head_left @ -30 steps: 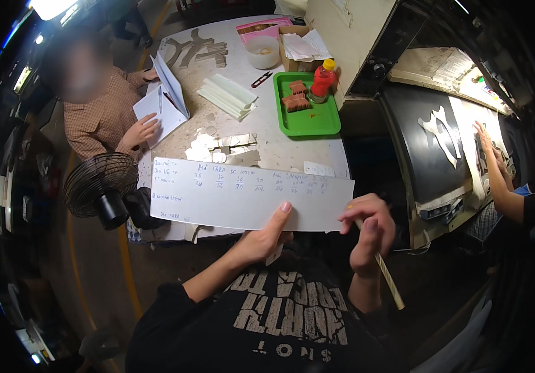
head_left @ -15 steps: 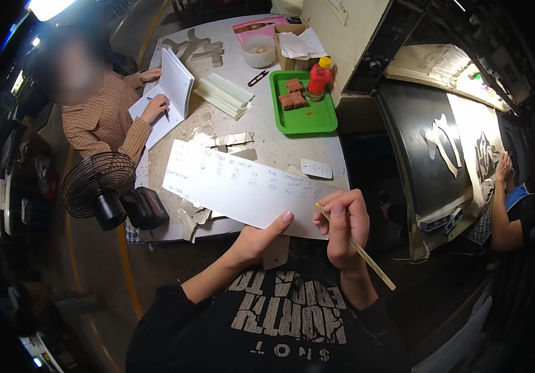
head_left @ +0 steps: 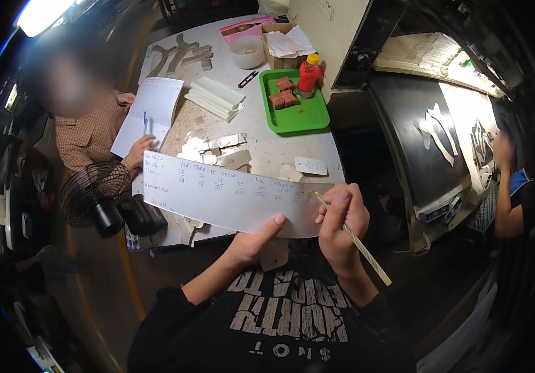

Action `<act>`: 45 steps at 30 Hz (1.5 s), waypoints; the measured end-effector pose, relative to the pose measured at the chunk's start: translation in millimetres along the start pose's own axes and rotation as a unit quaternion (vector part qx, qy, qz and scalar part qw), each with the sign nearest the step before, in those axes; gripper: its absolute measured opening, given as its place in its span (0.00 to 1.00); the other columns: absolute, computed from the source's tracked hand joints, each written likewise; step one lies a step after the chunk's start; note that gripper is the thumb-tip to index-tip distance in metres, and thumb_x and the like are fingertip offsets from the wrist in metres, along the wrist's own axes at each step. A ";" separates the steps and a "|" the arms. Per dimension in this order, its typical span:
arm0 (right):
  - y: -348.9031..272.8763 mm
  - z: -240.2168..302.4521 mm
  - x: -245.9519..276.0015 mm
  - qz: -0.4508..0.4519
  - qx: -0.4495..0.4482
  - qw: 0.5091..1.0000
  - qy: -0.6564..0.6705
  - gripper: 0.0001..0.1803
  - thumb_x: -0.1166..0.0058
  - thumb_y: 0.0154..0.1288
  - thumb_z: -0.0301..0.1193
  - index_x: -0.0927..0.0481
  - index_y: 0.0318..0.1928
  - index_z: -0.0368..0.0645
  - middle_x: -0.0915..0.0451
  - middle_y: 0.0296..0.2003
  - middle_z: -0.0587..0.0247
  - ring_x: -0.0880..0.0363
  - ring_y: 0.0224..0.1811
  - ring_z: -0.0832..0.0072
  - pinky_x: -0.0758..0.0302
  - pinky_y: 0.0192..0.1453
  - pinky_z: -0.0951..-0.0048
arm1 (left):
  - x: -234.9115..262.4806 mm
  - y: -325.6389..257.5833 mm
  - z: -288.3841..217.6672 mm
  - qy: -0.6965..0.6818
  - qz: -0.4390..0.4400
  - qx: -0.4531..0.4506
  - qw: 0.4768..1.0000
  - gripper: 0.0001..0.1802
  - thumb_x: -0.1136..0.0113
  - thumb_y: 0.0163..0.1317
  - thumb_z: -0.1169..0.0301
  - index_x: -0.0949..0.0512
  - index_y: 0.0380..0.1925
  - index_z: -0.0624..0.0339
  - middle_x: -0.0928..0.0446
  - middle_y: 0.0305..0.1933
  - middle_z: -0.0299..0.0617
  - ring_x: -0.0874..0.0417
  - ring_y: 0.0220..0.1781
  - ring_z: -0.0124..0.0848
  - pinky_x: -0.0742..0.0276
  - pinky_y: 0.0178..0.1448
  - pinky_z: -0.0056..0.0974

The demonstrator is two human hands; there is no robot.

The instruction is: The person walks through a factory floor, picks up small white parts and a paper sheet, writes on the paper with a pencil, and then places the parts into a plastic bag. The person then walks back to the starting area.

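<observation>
White and long, blue with handwriting across the upper part: a sheet (head_left: 230, 202) raised over the near edge of the bench (head_left: 258, 146), gripped along its lower edge by the left hand (head_left: 250, 247), thumb pressed on top, other fingers mostly hidden beneath. Pinched between thumb and fingers of the right hand (head_left: 344, 219): a striped, pale-gold pen (head_left: 367, 256), slanting down to the right, tip poised over the sheet's right end, beside the last figures. Touching paper or just above it, impossible to tell.

Best handled, judging by the pose, with a firm left grip and the sheet drawn taut, apparently with no hard backing under the writing end. Press lightly, to avoid buckling the paper. Line up with the existing row before making any mark; steady the right hand against the sheet's edge. For firmer support, perhaps lay the sheet on the bench, away from the loose pale pieces (head_left: 233, 142) beyond it. Mind any draught from the black fan (head_left: 93, 193) near the left end.

Farther back, a green tray (head_left: 295, 123) with a red bottle (head_left: 308, 79); at left, a co-worker's hand (head_left: 138, 151) at an unfolded notebook (head_left: 149, 112).
</observation>
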State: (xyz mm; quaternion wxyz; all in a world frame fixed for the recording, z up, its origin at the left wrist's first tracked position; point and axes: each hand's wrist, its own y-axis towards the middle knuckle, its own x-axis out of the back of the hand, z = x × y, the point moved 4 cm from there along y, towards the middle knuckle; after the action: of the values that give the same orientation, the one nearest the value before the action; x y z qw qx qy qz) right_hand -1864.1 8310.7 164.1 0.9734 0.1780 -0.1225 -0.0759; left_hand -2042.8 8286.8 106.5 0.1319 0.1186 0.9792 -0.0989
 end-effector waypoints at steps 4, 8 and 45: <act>-3.0 3.5 -4.5 0.065 0.044 0.997 -0.015 0.16 0.57 0.83 0.29 0.27 0.33 0.38 0.24 0.22 0.62 0.24 0.22 0.77 0.27 0.28 0.74 | 1.6 -0.5 -0.5 -0.085 0.006 0.025 0.996 0.22 0.42 0.78 0.61 0.23 0.62 0.68 0.19 0.56 0.47 0.19 0.59 0.34 0.23 0.64 0.40; -2.6 4.3 1.5 0.070 0.019 0.993 0.096 0.19 0.63 0.86 0.34 0.30 0.34 0.38 0.25 0.25 0.60 0.29 0.23 0.81 0.31 0.29 0.78 | 1.9 3.4 -3.1 -0.007 0.024 0.008 1.000 0.23 0.43 0.79 0.61 0.24 0.63 0.69 0.20 0.57 0.47 0.20 0.58 0.35 0.23 0.62 0.40; 53.6 54.6 -15.1 0.368 0.109 0.912 -0.145 0.11 0.49 0.77 0.33 0.24 0.35 0.42 0.21 0.25 0.54 0.20 0.27 0.51 0.27 0.32 0.54 | -9.0 4.1 -56.7 0.376 0.194 -0.193 0.885 0.22 0.41 0.69 0.72 0.17 0.60 0.36 0.30 0.54 0.58 0.22 0.52 0.52 0.24 0.57 0.46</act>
State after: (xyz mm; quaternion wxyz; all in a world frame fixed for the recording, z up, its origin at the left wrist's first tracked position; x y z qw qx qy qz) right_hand -1887.5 8345.2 230.0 0.8786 0.2124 -0.3263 0.2767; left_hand -2046.7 8301.6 162.0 -0.2095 0.3063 0.9127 0.1712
